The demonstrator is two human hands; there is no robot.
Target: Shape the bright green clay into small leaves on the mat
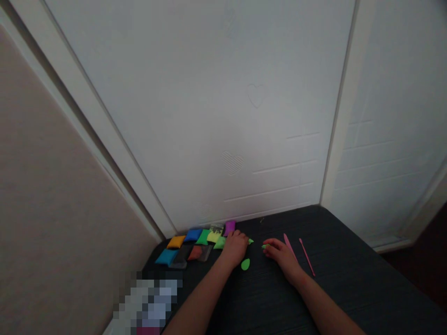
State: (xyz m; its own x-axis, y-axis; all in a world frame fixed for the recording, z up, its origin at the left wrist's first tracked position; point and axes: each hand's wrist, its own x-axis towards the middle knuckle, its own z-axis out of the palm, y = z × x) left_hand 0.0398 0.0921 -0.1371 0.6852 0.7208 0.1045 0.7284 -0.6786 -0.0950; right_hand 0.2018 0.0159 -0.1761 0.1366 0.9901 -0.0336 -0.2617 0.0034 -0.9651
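Note:
My left hand [236,249] is palm down on the dark tabletop beside a light green clay packet [220,243]. Its fingers curl down, and a light green piece of clay [250,241] pokes out at their right side; the rest is covered by the hand. A small light green bit of clay [264,246] is pinched between the thumb and fingers of my right hand [280,253]. Between my wrists, on the table, rests a flat green teardrop-shaped clay piece [245,264].
Several coloured clay packets, among them a blue one [193,235] and an orange one [176,242], lie at the back left. A pink modelling knife [289,245] and a thin pink modelling tool [307,257] are at the right. A white panel [244,186] rises behind the table.

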